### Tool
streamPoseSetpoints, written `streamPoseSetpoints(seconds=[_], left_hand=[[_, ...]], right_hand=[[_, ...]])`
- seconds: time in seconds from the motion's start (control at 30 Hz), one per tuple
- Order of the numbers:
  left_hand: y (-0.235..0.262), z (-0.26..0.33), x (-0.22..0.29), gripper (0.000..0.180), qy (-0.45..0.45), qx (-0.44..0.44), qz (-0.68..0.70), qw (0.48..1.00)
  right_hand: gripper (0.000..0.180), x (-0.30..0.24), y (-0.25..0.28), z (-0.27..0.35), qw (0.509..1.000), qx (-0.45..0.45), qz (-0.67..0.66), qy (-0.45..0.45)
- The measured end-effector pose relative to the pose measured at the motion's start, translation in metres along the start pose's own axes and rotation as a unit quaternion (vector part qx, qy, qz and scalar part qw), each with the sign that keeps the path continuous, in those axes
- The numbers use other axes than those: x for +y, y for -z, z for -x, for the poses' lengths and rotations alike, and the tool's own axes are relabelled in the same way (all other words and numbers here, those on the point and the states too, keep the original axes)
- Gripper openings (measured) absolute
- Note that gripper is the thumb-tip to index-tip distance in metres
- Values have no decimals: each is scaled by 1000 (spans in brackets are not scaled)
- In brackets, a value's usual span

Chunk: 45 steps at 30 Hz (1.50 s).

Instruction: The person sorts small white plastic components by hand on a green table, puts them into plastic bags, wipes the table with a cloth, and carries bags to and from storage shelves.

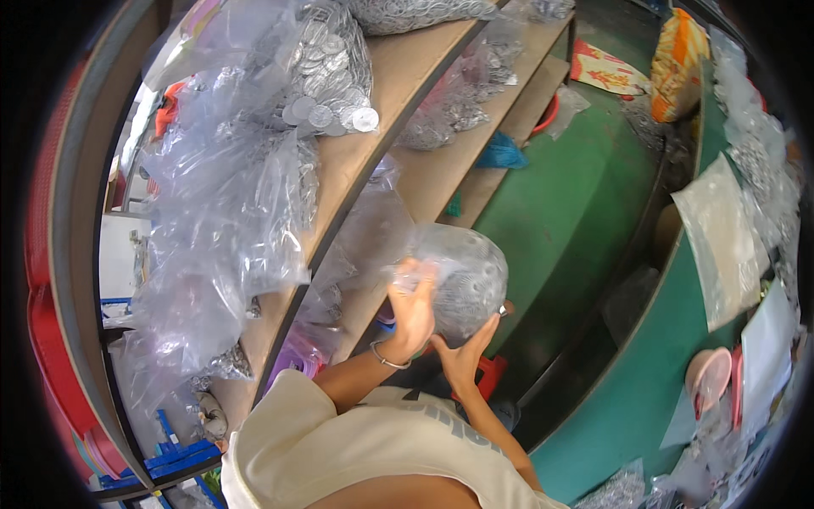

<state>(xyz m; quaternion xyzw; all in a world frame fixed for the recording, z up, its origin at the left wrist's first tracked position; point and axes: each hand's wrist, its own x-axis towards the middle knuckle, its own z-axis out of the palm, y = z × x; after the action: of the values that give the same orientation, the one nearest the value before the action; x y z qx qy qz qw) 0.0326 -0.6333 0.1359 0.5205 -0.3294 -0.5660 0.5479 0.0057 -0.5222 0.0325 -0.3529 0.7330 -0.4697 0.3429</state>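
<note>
A clear plastic bag (475, 284) packed with small grey metal-looking pieces is held up in front of my body, beside the shelf edges. My left hand (413, 310), with a bracelet at the wrist, has its fingers closed on the gathered plastic at the bag's left side; the fingertips are somewhat blurred. Against the bag's lower right side presses my right hand (465, 358), its thumb and fingers curved round the bottom. The exact kind of the pieces inside is too blurred to tell.
Wooden shelves (398, 85) on the left carry bags of round silver discs (326, 76) and other metal pieces. A green-topped table (610, 407) on the right holds more bags and a pink basket (708, 373). Between them runs a green floor (560, 204), with an orange-and-white sack (678, 64) at the far end.
</note>
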Motion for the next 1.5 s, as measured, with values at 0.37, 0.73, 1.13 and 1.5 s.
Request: streamPoseSetpoints(seconds=[0.37, 0.73, 1.13, 1.5], left_hand=[[28, -137, -26, 8, -211, 79, 35, 974], [23, -247, -42, 18, -228, 246, -120, 934], [57, -282, -52, 47, -291, 82, -344, 889], [51, -105, -136, 68, -190, -114, -455, 862]], right_hand=[[96, 7, -126, -197, 975, -101, 61, 189], [87, -11, -216, -299, 971, -59, 81, 218], [85, -12, -230, -309, 980, -47, 109, 162], [56, 81, 23, -58, 970, 188, -96, -119]])
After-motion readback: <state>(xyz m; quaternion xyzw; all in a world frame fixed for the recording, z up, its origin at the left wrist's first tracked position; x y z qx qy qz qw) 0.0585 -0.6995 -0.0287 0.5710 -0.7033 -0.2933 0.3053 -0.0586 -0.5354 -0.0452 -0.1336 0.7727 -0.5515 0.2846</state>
